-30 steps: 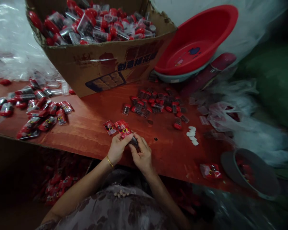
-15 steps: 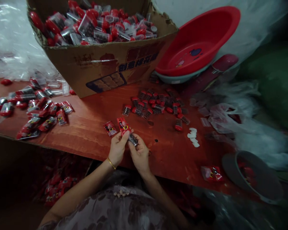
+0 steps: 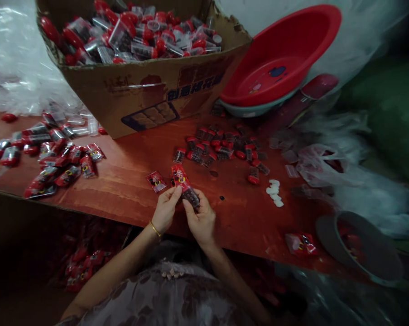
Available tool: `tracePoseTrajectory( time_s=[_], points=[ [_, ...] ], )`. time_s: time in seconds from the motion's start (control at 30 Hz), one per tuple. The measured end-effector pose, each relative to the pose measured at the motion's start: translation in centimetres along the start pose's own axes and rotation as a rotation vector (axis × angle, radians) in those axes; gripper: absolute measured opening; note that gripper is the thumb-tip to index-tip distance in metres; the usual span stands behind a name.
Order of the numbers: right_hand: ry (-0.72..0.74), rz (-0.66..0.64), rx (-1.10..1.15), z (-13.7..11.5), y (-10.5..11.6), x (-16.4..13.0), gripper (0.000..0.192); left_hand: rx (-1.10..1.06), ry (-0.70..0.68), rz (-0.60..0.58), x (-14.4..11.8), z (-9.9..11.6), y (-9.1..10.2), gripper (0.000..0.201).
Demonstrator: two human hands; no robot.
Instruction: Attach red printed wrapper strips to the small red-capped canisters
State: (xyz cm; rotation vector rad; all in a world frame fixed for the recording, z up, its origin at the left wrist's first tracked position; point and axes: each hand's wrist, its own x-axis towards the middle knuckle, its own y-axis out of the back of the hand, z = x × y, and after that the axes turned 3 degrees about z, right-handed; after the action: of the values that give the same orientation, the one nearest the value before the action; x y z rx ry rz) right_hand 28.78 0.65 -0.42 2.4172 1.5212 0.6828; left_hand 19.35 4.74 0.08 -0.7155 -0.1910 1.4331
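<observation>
Over the front of the table, both my hands are closed near each other. My left hand (image 3: 166, 209), with a gold bangle at the wrist, pinches a small red printed packet (image 3: 180, 175). The fingers of my right hand (image 3: 202, 221) grip the lower end of a clear tube with dark contents (image 3: 191, 197). The tube lines up with the packet and touches it; whether it is inside the packet I cannot tell. Flat on the table, just left of the held packet, lies another red printed packet (image 3: 156, 181).
Many red-capped tubes fill a cardboard box (image 3: 143, 97) at the back. Loose tubes (image 3: 221, 145) lie behind my hands, and filled packets (image 3: 68, 160) to the left. A red basin (image 3: 286, 59), white scraps (image 3: 275, 194) and a grey bowl (image 3: 370, 276) are on the right.
The red packet has shifted slightly right toward the tube and now covers more of the tube's upper end. My right hand has moved slightly right.
</observation>
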Motion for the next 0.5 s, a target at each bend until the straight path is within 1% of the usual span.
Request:
tracePoseTrajectory(
  time_s=[0.1, 0.17, 0.33, 0.43, 0.5],
  points=[
    [0.036, 0.03, -0.047, -0.1, 0.3, -0.1, 0.028, 0.072, 0.019, -0.061, -0.2, -0.2, 0.0, 0.029],
    [0.037, 0.021, -0.023, -0.2, 0.4, 0.0, 0.029, 0.078, 0.021, -0.077, -0.4, -0.1, -0.1, 0.03],
    [-0.056, -0.053, 0.192, -0.4, 0.3, 0.3, 0.027, -0.035, 0.019, -0.042, 0.4, 1.1, -0.3, 0.037],
    [-0.088, -0.074, 0.262, -0.5, 0.1, 0.3, 0.027, -0.003, 0.029, -0.026, 0.9, 1.5, -0.4, 0.039],
    [-0.104, -0.048, 0.283, -0.5, -0.1, 0.2, 0.026, 0.043, 0.008, -0.006, 0.9, 1.4, -0.6, 0.037]
  ],
)
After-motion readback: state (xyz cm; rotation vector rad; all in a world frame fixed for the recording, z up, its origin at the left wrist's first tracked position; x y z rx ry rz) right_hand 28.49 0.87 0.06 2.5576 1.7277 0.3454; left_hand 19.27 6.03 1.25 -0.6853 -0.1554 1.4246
